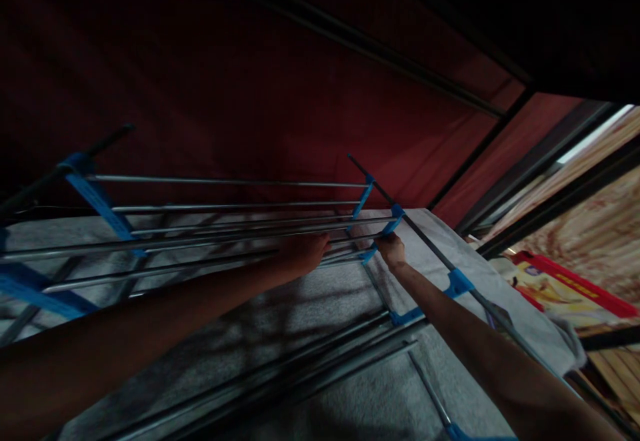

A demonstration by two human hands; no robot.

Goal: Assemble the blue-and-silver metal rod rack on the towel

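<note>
A rack of thin metal tubes and blue plastic connectors lies on a grey cloth-like surface. My left hand (305,254) is closed around a metal tube (200,265) near the middle of the rack. At the rack's right end, my right hand (391,250) is closed at the end of a tube, just below a blue connector (394,219); its fingertips are partly hidden. A dark upright pole (430,244) runs through the connectors on that side. Another blue connector (100,204) joins the tubes at the far left.
Loose metal tubes (280,377) lie in front, below my forearms. The grey cloth (350,294) covers the surface underneath. A dark red fabric wall (225,114) with metal frame bars stands behind. To the right are a red and yellow box (560,287) and a wooden floor (613,374).
</note>
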